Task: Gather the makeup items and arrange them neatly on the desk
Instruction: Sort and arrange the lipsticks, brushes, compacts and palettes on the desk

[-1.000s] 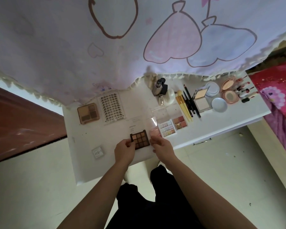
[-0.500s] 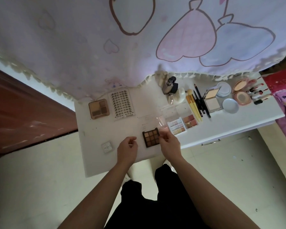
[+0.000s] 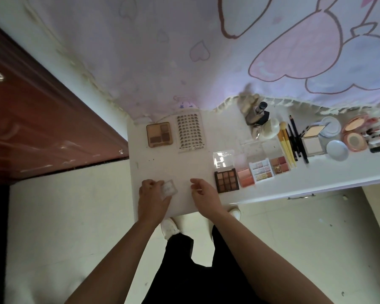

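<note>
Both grips at the front edge of the white counter (image 3: 184, 163).
My left grip (image 3: 154, 200) sits near the front-left corner; my right grip (image 3: 203, 191), beside it, is loosely curled and empty, just left of the dark nine-pan palette (image 3: 226, 181) by the front edge. The small clear case (image 3: 169, 189) is pinched in the left grip's curled fingers.

Bare desk (image 3: 184, 165) centre passable. Obstacles: nine-pan eyeshadow palette (image 3: 226, 180) at 3 o'clock, lash sheet (image 3: 189, 132) at 12, brown palette (image 3: 160, 134) at 11, small clear case (image 3: 169, 189) at 7.
</note>
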Motion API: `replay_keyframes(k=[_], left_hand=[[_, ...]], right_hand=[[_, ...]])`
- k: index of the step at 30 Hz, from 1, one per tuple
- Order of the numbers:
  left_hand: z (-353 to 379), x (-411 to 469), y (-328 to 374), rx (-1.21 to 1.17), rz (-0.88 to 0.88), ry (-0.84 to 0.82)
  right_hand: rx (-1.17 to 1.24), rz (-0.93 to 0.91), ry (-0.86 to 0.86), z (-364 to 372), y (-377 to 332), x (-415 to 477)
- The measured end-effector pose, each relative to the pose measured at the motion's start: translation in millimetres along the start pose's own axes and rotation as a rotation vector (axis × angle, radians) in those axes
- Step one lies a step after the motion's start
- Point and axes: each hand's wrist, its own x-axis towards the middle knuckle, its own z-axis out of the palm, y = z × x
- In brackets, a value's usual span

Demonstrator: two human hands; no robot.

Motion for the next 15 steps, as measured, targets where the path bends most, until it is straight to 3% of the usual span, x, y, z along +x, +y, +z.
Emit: replay_keyframes(k=[5,15], left_hand=[[-10.3,1.9,-3.8,-0.153,-0.012,-0.046],[-69.1,-13.3,30.2,-0.476,0.158,-0.06]], right_hand=[[-0.036,0.02,-0.026,-2.2,-6.1,3.4],[0.371,-0.08,-0.21,-38.3,-74.1,-22.3]])
